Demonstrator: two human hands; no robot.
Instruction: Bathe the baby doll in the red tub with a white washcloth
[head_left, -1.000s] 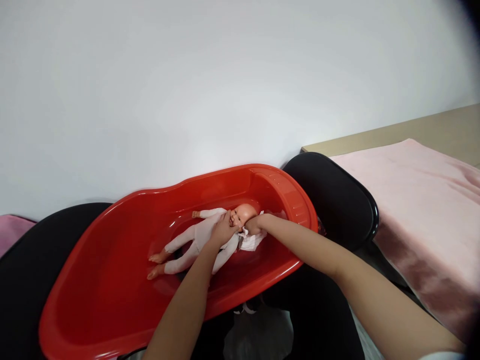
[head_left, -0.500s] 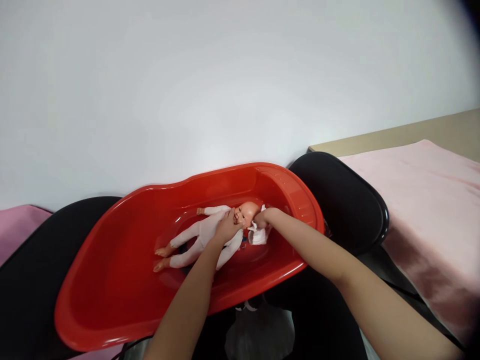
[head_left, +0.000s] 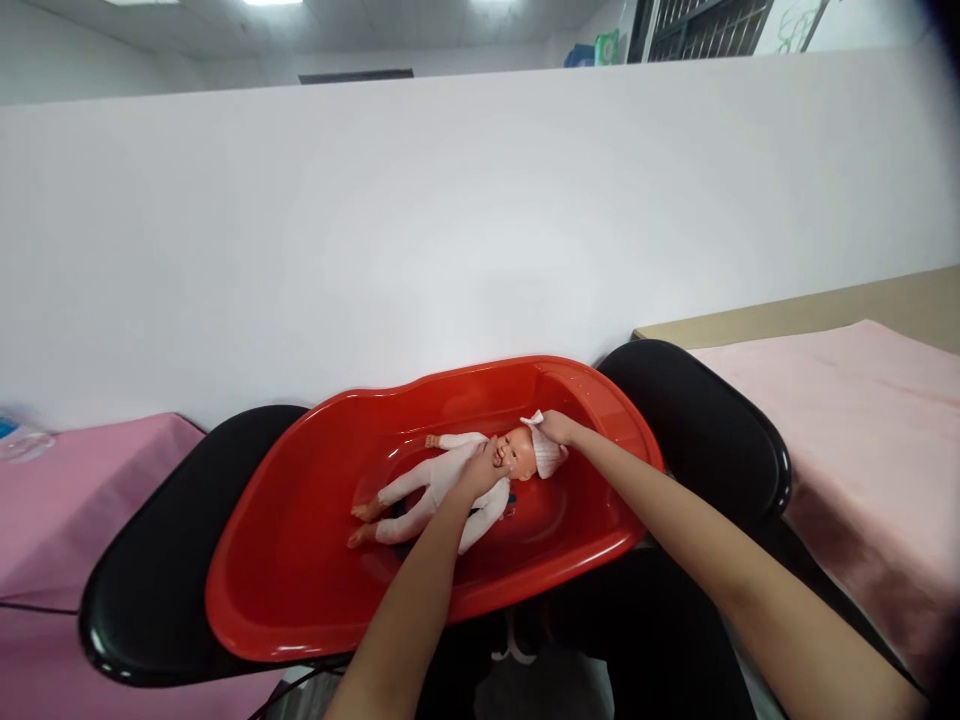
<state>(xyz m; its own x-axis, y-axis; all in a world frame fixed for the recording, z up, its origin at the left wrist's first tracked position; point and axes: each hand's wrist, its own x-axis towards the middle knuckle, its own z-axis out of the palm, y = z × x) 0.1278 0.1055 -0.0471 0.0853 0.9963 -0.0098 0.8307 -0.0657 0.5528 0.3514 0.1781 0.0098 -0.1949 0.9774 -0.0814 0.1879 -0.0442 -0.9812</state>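
Note:
A baby doll [head_left: 442, 478] in white lies on its back in a red baby bathtub [head_left: 262, 560], head to the right and feet to the left. My left hand [head_left: 478, 470] rests across its upper chest, fingers and thumb around the neck and chin. At the crown of the doll's head, my right hand [head_left: 556, 426] pinches the edge of a small white ribbed cloth [head_left: 547, 455]. The cloth covers the top of the head, and one corner sticks up beside my fingers. A small dark patterned spot on the tub floor is partly hidden by the doll.
Black rounded panels [head_left: 705, 430] extend on both sides of the tub. To the right is a surface with a pink cover [head_left: 862, 420]; another pink cover [head_left: 75, 500] lies to the left, with a clear plastic item [head_left: 26, 440] on it. A white partition [head_left: 450, 230] stands behind.
The cloth has gone from hanging beside the doll's head to lying over its crown, my right hand still holding it. My view has tilted up. The left hand stays on the chest.

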